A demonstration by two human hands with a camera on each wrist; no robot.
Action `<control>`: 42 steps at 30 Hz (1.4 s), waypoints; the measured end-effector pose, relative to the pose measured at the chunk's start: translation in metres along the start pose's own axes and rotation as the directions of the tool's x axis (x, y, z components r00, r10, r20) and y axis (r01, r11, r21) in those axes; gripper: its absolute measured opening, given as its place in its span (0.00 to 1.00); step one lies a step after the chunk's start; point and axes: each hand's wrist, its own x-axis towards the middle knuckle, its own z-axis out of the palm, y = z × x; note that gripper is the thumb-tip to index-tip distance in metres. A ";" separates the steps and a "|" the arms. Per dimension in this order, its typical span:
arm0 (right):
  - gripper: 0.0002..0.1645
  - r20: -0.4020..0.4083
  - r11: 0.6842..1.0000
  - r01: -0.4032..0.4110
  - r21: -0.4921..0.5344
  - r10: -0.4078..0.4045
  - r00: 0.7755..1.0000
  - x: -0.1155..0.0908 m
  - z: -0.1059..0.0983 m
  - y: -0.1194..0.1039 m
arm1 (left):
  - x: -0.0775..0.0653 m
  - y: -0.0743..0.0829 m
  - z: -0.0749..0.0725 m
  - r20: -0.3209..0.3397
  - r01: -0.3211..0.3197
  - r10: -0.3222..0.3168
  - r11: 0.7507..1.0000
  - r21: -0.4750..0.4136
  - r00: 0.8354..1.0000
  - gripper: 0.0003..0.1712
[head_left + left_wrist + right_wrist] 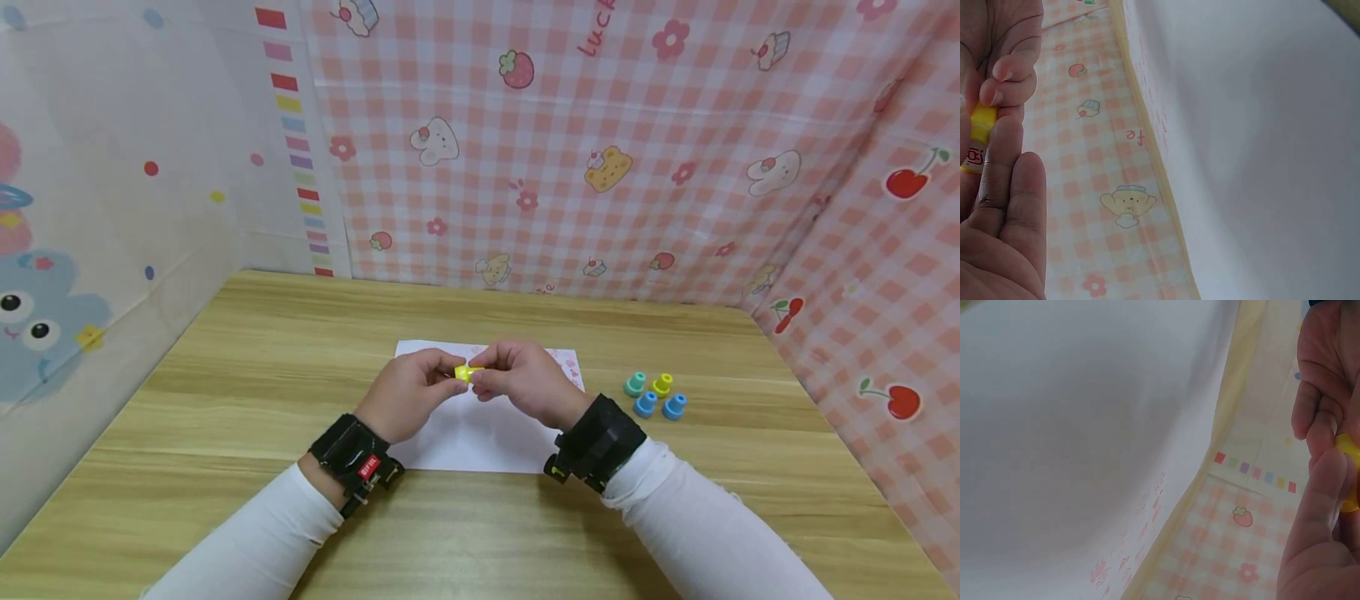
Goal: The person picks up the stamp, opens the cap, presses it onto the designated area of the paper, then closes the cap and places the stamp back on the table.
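Over the white paper (480, 437), both hands meet at a small yellow stamp (462, 373). The left hand (411, 390) pinches its wider end between thumb and fingers. From the other side, the right hand (531, 385) holds the narrower end with thumb and fingertips. In the left wrist view the yellow stamp (982, 122) shows a pale label with red marks, partly covered by fingers. Only slivers of the yellow stamp (1349, 447) show past the fingers in the right wrist view. Pink and red prints (1099, 572) line the paper's far edge.
To the right of the paper stand several small stamps: a teal stamp (634, 384), a yellow stamp (662, 384), a blue stamp (646, 405) and another blue stamp (674, 407). All sit on the wooden table (225, 433). Patterned cloth (525, 150) hangs behind and at the sides.
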 end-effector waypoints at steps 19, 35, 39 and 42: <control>0.04 -0.037 0.892 0.103 -0.440 -0.133 0.990 -0.023 -0.008 -0.008 | -0.005 0.006 0.005 0.131 -0.050 0.058 0.997 -0.067 0.990 0.16; 0.09 -0.228 0.759 -0.126 -0.639 -0.030 0.973 -0.061 -0.110 -0.002 | 0.003 -0.008 -0.017 0.189 -0.016 -0.048 0.947 0.322 0.981 0.35; 0.11 -0.250 0.741 -0.159 -0.652 -0.013 0.968 -0.078 -0.136 -0.003 | 0.004 -0.010 -0.020 0.194 0.035 -0.105 0.942 0.334 0.975 0.35; 0.10 -0.256 0.697 -0.168 -0.697 -0.022 0.967 -0.092 -0.153 -0.003 | 0.004 -0.013 -0.022 0.199 0.067 -0.143 0.936 0.347 0.970 0.36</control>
